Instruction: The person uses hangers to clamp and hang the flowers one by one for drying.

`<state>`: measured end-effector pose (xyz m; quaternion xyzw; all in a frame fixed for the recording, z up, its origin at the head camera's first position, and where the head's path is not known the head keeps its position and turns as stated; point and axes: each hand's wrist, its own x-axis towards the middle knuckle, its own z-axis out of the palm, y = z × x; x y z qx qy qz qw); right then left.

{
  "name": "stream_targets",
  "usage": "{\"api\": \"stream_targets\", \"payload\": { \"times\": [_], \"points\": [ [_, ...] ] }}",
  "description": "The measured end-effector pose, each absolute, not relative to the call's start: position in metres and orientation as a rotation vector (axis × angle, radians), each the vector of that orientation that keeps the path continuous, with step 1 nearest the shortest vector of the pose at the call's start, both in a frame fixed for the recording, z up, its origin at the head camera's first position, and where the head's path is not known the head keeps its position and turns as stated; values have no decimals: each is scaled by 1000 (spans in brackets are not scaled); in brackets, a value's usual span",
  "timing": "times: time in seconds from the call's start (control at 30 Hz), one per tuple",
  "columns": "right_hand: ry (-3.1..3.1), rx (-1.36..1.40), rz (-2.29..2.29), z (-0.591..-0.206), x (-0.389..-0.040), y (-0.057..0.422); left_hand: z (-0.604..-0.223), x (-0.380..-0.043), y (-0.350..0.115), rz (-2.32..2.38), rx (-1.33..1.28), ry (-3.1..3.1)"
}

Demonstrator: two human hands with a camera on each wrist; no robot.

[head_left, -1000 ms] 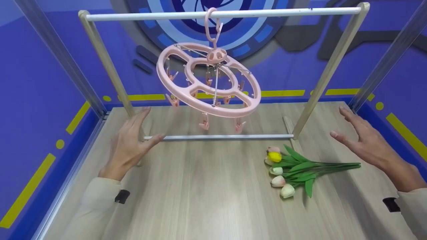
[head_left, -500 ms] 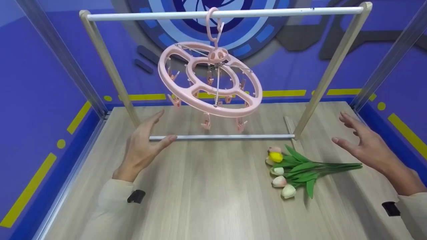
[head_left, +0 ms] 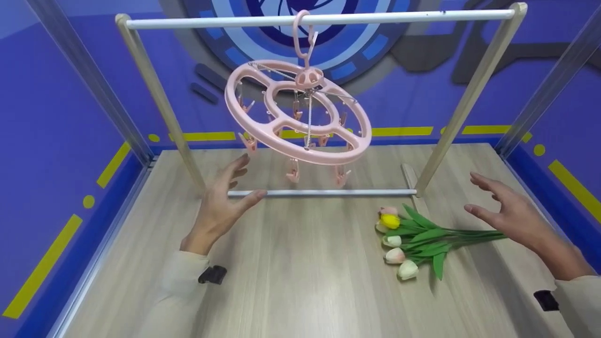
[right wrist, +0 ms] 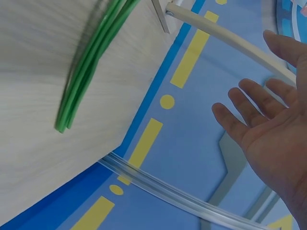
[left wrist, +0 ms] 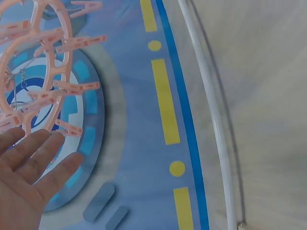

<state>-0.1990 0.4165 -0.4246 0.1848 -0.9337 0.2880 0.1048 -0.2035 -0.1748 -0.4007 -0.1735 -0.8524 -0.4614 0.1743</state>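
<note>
A round pink clip hanger (head_left: 300, 152) hangs tilted by its hook from the top bar of a drying rack, with several pink clothespins (head_left: 293, 174) dangling under it. My left hand (head_left: 220, 206), fingers extended and thumb apart, is below and left of the hanger, overlapping the lower bar in the head view. In the left wrist view, the fingers (left wrist: 53, 148) show beneath the hanger's clips. My right hand (head_left: 512, 216) is held with fingers spread near the stem ends of a bunch of artificial tulips (head_left: 422, 234). Both hands hold nothing.
The rack has a white top bar (head_left: 399, 18), wooden side posts (head_left: 472, 98) and a white lower bar (head_left: 328, 192). It stands on a wood-grain table (head_left: 300, 281). Blue patterned panels (head_left: 84, 70) and metal corner posts (head_left: 554, 70) enclose the table.
My left hand has moved right, from beside the left post toward the hanger. The right hand has shifted slightly left and now overlaps the tulip stem ends. Hanger and flowers stay in place.
</note>
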Motion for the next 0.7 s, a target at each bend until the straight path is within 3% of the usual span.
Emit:
{"api": "stream_targets", "payload": {
  "times": [0.7],
  "points": [
    [-2827,522,807,-446,-195,424,-402,-207,-141,-1386,-693,-2286]
  ]
}}
